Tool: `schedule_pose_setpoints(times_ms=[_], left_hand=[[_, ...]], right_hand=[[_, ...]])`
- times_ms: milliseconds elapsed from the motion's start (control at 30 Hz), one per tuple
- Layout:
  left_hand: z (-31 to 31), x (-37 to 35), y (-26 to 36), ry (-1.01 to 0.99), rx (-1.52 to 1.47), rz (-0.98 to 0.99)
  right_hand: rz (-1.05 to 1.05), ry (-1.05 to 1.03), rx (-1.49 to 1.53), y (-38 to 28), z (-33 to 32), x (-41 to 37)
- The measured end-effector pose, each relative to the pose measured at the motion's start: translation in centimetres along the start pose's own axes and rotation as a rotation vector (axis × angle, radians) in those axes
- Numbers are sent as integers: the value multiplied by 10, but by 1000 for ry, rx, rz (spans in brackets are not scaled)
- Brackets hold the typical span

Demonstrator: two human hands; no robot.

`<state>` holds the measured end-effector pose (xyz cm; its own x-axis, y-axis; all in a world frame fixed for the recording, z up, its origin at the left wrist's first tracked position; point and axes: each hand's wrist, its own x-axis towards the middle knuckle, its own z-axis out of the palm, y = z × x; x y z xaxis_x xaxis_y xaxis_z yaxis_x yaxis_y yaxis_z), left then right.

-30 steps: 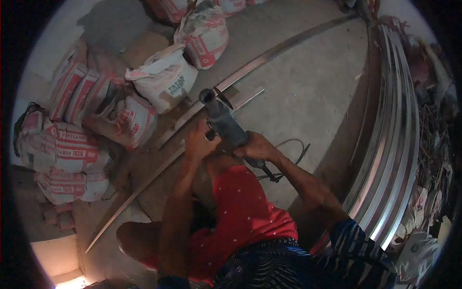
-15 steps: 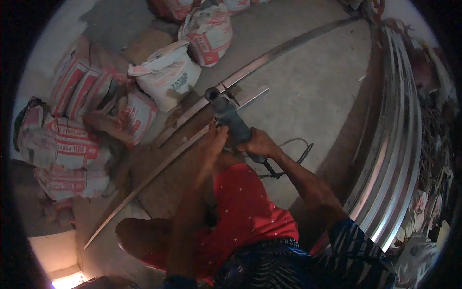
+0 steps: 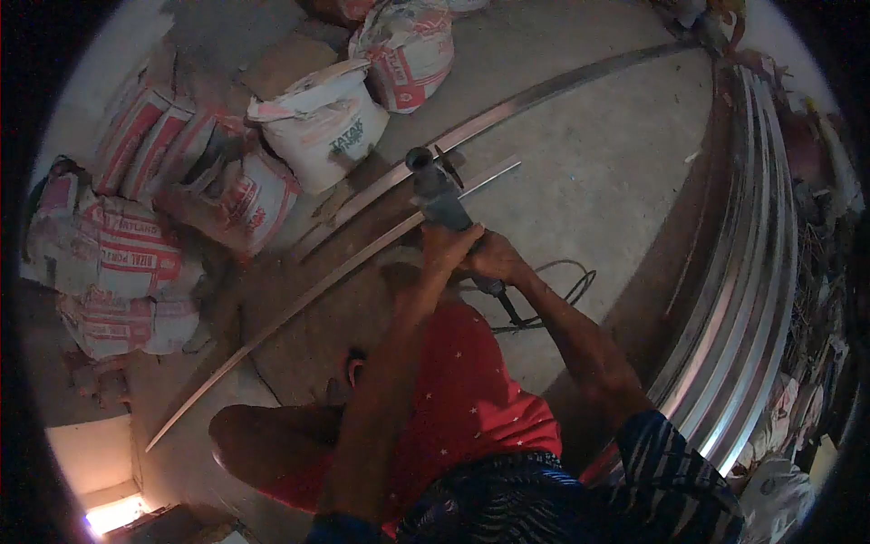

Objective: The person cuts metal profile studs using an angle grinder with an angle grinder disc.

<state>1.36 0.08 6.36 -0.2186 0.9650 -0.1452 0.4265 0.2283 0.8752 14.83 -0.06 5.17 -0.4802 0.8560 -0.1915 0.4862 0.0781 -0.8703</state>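
Note:
A dark angle grinder [image 3: 441, 199] is held between my two hands, its round head [image 3: 420, 160] pointing up and left. My left hand [image 3: 449, 247] is wrapped around the tool's body from the near side. Just behind it, my right hand [image 3: 495, 257] grips the rear of the grinder, close against the left. The thin disc [image 3: 446, 165] shows edge-on at the right of the head, over a narrow metal strip [image 3: 308, 304] lying slantwise across the floor. A black cord [image 3: 580, 288] loops away from the tool's back end.
A longer metal channel [image 3: 544, 89] runs behind the strip. Several long metal channels [image 3: 757, 299] lie along the right. Cement bags [image 3: 136, 249] and an open white sack [image 3: 317, 127] are piled at left. A lit lamp [image 3: 118, 514] glows at lower left.
My left hand has moved right and back from beside the grinder's head onto its body, next to my right hand. The view has shifted slightly.

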Motion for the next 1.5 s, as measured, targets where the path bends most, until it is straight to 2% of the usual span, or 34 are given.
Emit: schedule_pose_setpoints(times_ms=[33,133,200,233,267,333,433,467,533,600,633,700,767,867,933,1000,1200,1300,1400,1433,1500], left_hand=[[7,5,-11,5,17,31],[17,14,-29,12,49,115],[19,15,-33,18,41,160],[15,9,-27,53,130,161],[14,1,-21,92,222,154],[9,-8,-15,87,215,166],[-17,-16,-11,-87,-69,139],[-34,-23,-11,-170,-160,79],[-68,-14,-67,-160,155,125],[-106,-8,-119,158,702,52],[-121,-29,-120,365,828,-136],[-152,-41,-190,416,1251,301],[-163,-20,-249,366,1278,281],[-166,11,-293,219,1269,179],[-169,18,-296,97,1252,92],[-173,16,-284,27,1255,77],[-185,7,-242,-10,1307,155],[-177,10,-218,2,1355,228],[-148,15,-171,-1,909,223],[-130,14,-144,-123,624,129],[-93,1,-81,-343,-37,-190]], right_hand=[[-91,-1,36,-1,-1,0],[144,-44,-184,-4,-3,3],[-120,-10,-343,24,3,8],[-267,-4,-412,30,8,9],[-164,1,-370,35,13,9],[37,16,-299,27,12,6],[-49,57,-170,6,4,-3],[38,48,-112,4,4,-2],[231,48,-3,2,-2,-2],[201,75,33,0,-10,-3],[191,83,51,-1,-10,-7],[164,71,1,-5,-8,-11],[168,72,-19,-6,-9,-13],[169,91,-19,0,-16,-17],[157,102,-3,-5,-19,-19],[229,75,-13,-23,-29,-23],[331,51,4,-3,-6,-9],[352,44,27,-23,-6,-13],[378,32,-6,-23,0,-10],[387,26,-32,-19,3,-6],[382,-62,-11,-16,3,0]])
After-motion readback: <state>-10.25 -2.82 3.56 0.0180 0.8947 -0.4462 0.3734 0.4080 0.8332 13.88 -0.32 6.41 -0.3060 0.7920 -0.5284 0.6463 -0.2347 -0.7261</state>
